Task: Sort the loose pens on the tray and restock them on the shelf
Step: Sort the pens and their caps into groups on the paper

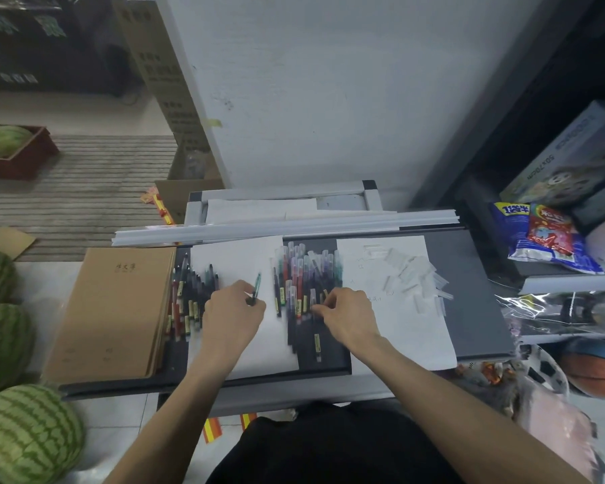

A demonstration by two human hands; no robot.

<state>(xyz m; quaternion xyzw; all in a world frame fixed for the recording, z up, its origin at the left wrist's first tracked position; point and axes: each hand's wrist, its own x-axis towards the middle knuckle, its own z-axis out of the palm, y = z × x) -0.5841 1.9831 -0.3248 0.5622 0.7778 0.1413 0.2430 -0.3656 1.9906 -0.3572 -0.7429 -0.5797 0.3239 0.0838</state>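
Over the dark tray [482, 309], the left hand [233, 314] is pinching a green pen [256, 286] above a white sheet [238, 260]; the right hand [350, 317] is touching the middle pen pile [301, 277] with curled fingers, perhaps pinching one, I cannot tell. Farther left, another pen pile [189, 295] is lying beside brown notebooks [116, 309].

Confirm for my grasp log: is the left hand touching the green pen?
Touching. Head view shows the left hand pinching the green pen near its lower end.
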